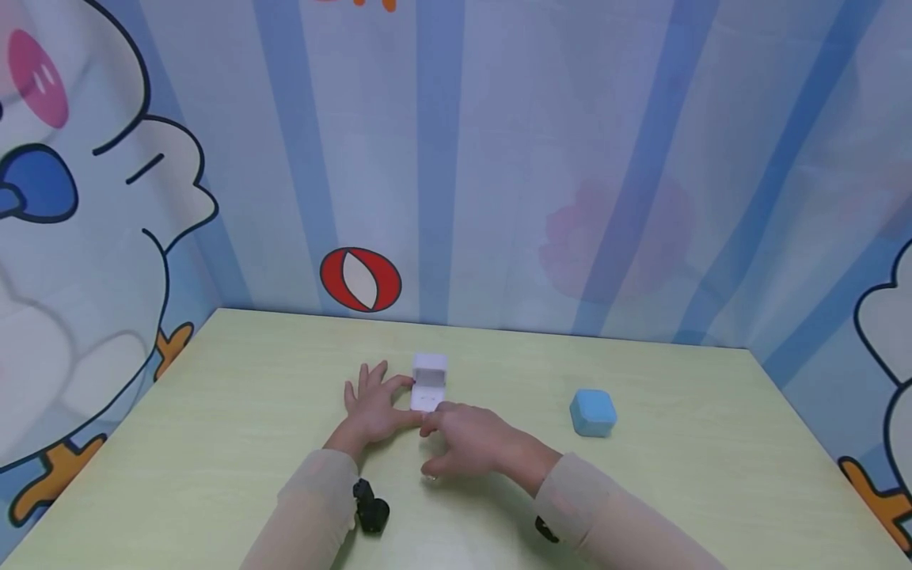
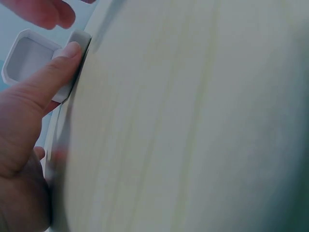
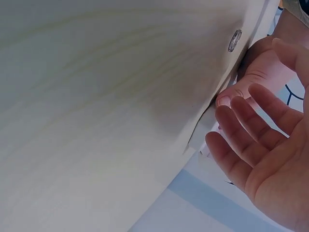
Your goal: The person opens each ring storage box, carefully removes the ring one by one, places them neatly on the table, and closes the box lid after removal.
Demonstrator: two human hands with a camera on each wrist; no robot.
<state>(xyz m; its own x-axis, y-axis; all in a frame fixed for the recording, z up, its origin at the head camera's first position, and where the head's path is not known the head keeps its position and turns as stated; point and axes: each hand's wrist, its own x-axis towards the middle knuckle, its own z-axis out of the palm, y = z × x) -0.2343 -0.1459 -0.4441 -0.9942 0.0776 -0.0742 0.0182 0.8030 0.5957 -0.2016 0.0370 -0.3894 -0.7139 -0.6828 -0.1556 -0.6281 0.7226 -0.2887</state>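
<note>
A small white ring box (image 1: 429,396) stands on the table with its lid raised. My left hand (image 1: 374,412) holds it from the left side, thumb along the front edge and index finger at the side, other fingers spread. In the left wrist view the thumb lies on the rim of the box (image 2: 82,41). My right hand (image 1: 470,439) hovers at the box's front right corner, fingers loosely bent with nothing in them, as the right wrist view shows. A silver ring (image 3: 235,40) rests on the table, partly hidden below the right thumb in the head view.
A light blue rounded cube (image 1: 594,413) sits on the table (image 1: 677,475) to the right. Behind the table's back edge hangs a blue striped curtain (image 1: 499,158) with cartoon prints. A black wrist camera (image 1: 372,511) hangs beside the left sleeve.
</note>
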